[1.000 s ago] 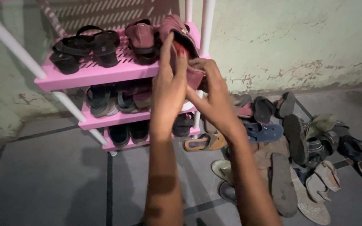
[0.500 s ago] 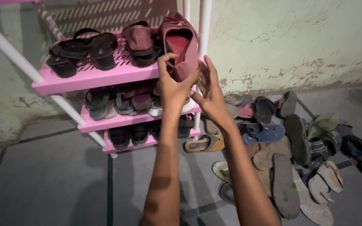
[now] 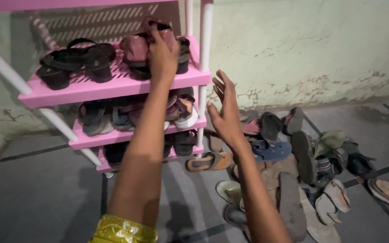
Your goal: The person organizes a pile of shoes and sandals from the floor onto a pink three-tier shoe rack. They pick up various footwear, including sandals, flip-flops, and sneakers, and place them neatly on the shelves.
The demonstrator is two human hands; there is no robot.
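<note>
On the upper visible shelf of the pink shoe rack [image 3: 113, 83], the left hand [image 3: 162, 53] rests over a maroon shoe [image 3: 176, 42], its fingers curled down and closed around the shoe's upper edge. This shoe sits at the right end of that shelf, just beside the rack's white right post [image 3: 205, 67] and touching a second maroon shoe [image 3: 133, 51] on its left. A pair of black sandals [image 3: 75, 60] occupies the left part of the same shelf, apart from the maroon pair. The right hand [image 3: 225, 114] hangs in the air to the right of the rack, level with the shelf below, fingers spread open and holding nothing. The two lower shelves of the rack carry rows of mixed footwear. On the grey tiled floor [image 3: 37, 189] to the right of the rack lies a loose pile of sandals and slippers [image 3: 293, 166], including a blue sandal [image 3: 271, 150] and a tan slipper [image 3: 209, 161] nearest the rack's foot. A yellow sleeve edge [image 3: 122, 229] shows on the left arm.
</note>
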